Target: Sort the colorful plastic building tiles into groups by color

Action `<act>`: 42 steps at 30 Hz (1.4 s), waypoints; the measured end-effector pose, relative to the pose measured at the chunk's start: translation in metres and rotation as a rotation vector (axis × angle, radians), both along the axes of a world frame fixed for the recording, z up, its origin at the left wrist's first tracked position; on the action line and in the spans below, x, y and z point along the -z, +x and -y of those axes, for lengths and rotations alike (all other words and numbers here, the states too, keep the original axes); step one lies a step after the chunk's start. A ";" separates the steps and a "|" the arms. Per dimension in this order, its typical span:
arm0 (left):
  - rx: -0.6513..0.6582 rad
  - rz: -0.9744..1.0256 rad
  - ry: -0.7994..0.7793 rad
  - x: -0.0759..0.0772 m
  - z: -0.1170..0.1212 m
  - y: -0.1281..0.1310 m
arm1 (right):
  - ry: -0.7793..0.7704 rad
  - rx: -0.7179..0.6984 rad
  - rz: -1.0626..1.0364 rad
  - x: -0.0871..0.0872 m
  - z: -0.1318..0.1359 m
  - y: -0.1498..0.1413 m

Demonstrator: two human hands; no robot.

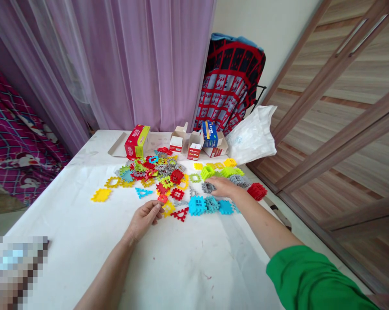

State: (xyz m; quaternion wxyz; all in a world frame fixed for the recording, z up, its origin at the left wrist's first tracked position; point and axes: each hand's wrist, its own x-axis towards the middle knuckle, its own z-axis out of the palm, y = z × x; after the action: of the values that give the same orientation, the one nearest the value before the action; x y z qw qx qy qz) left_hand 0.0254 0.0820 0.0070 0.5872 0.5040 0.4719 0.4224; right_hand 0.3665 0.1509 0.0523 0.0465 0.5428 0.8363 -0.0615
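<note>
Left hand [144, 219]: fingers [153, 210] pressed together and curled, tips just beside a yellow lattice tile [168, 209] and a red triangular frame [180, 214]. I cannot tell from here whether they pinch anything.

Right hand [225, 187]: fingers [215, 182] together and stretched forward, tips at a grey lattice tile [208, 187]; any pinch is hidden. Just past those fingertips sits a green lattice cube [207, 172]. Beyond the right hand's outer edge, near the table's edge, is a red lattice cube [256, 191].

Ahead of the left fingers lies a mixed pile of tiles [155, 172] on the white tablecloth [84, 224].

Risks: a low right palm could knock the blue tiles [197, 206] below it. A bumped red lattice cube could drop off the edge. Tiles caught by their notches could drag neighbours along.
</note>
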 end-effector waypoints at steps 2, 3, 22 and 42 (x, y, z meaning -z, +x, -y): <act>-0.002 0.001 -0.002 -0.001 0.000 0.000 | -0.007 0.007 0.010 0.001 0.000 -0.002; -0.002 0.001 -0.005 -0.001 0.000 0.000 | -0.010 0.011 0.010 0.001 0.000 -0.003; -0.004 0.013 -0.019 -0.003 0.002 0.001 | -0.078 -0.003 0.007 0.008 -0.011 0.002; -0.018 0.022 0.029 -0.004 0.005 -0.001 | 0.538 0.145 -0.557 -0.020 0.069 -0.034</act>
State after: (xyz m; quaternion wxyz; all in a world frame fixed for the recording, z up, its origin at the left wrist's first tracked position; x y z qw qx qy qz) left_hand 0.0248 0.0775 0.0106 0.5812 0.5036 0.4636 0.4400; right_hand 0.3326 0.0820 0.0725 -0.3308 0.5556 0.7627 0.0117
